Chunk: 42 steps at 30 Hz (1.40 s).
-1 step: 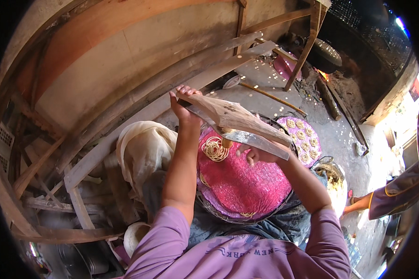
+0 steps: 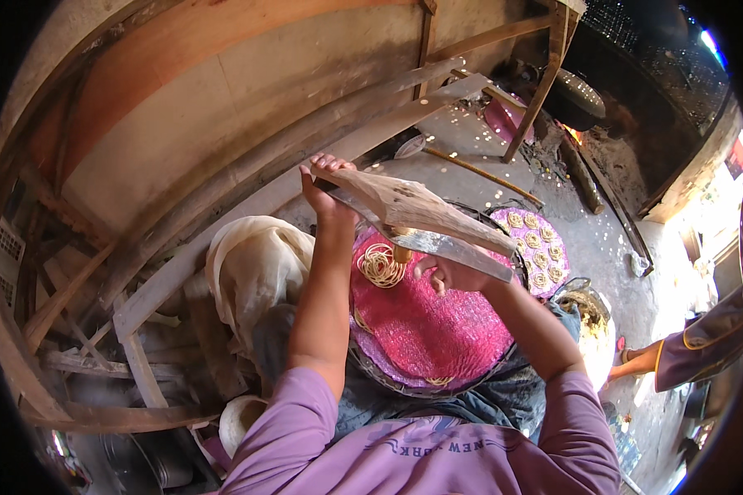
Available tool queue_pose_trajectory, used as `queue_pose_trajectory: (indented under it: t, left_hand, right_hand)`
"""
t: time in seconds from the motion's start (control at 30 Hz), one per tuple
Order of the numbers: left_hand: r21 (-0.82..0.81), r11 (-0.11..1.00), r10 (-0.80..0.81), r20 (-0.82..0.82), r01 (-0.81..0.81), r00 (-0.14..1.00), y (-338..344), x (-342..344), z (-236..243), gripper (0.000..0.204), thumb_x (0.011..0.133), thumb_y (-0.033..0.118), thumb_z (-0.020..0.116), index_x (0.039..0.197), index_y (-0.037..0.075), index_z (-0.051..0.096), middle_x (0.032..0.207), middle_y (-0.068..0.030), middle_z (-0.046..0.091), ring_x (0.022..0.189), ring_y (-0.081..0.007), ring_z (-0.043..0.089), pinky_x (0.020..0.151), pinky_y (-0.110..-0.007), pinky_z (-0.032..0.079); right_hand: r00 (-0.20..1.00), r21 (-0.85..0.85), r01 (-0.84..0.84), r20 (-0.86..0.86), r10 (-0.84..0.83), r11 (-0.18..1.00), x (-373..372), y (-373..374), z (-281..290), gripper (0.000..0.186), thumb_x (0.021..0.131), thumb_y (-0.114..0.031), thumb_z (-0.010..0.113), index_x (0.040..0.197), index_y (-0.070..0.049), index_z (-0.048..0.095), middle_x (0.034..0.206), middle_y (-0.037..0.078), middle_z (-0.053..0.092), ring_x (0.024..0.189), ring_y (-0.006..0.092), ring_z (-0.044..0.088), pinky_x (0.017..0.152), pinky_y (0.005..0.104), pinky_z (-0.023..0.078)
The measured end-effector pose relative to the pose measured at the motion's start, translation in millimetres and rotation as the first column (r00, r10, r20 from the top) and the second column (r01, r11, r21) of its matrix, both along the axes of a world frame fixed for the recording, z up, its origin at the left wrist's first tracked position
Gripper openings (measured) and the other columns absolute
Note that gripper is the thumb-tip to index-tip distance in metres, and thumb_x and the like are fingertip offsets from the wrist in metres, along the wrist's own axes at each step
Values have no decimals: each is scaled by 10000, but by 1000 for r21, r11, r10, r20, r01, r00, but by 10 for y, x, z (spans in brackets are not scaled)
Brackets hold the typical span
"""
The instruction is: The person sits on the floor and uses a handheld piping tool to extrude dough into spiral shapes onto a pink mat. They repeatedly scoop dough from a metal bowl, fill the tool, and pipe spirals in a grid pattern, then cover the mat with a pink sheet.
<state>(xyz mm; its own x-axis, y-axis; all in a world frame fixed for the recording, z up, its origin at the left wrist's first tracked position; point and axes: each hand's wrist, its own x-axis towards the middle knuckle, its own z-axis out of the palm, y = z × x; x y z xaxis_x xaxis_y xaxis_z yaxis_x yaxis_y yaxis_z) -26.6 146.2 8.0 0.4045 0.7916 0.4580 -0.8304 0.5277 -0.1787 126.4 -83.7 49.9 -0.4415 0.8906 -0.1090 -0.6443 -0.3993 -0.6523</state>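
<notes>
My left hand (image 2: 332, 163) is wrapped round the far left ends of a two-armed wooden press (image 2: 413, 202). Its lower, paler bar (image 2: 458, 250) carries a short yellowish cylinder (image 2: 402, 252) underneath. Below that bar, my right hand (image 2: 450, 274) is partly hidden, its visible fingers apart and loosely bent near the cylinder; I see nothing held in it. A loose coil of pale dough strands (image 2: 380, 266) lies under the press on a round pink mesh sheet (image 2: 437, 330), which rests on a dark-rimmed round tray (image 2: 363, 360) at my lap.
A second pink round (image 2: 543, 256) bears several strand coils. Right of me stands a bucket (image 2: 590, 318) with yellowish contents. A cloth-covered bundle (image 2: 260, 256) is at left, beside wooden beams. Fire (image 2: 571, 132) burns at far right near a dark pan (image 2: 578, 95). Another person's leg (image 2: 640, 363) shows at right.
My right hand has shifted slightly left under the lower bar, closer to the cylinder. My left hand and the press have barely moved.
</notes>
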Motion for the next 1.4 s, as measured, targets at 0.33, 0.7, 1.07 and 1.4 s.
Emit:
queue_pose_trajectory:
  t: [0.33,0.7,1.07,1.4]
  left_hand:
    - [88,958,271,38,-274,962,451,-302,124,266,853,413,653,891,172,546,815,64,577,770,-123,573,801,-322,468]
    - [204,976,139,-309,-77,941,192,210,593,510,911,620,453,820,129,560,729,-12,564,753,-175,560,835,-368,436]
    - [-122,992,-29,-383,-19,923,232,422,374,661,924,698,210,728,136,496,636,-1,492,611,-176,488,708,-332,399]
    - [-172,983,-9,-421,-70,907,62,317,536,674,930,692,163,688,148,479,597,8,473,566,-176,480,647,-353,412]
  right_hand:
    - [276,46,-149,961,-4,988,-113,515,-257,612,1014,-496,270,1410,-43,383,895,241,658,725,215,666,550,311,543]
    - [461,-156,-43,873,158,987,728,191,833,894,892,-762,257,1259,9,522,886,174,660,648,206,671,573,334,570]
    - [307,-229,3,927,217,973,621,169,979,809,906,-749,251,973,-46,648,630,70,582,489,144,597,427,281,502]
    - [224,-104,72,971,86,992,568,73,1042,756,915,-706,366,936,-21,684,582,55,563,463,142,587,411,271,484]
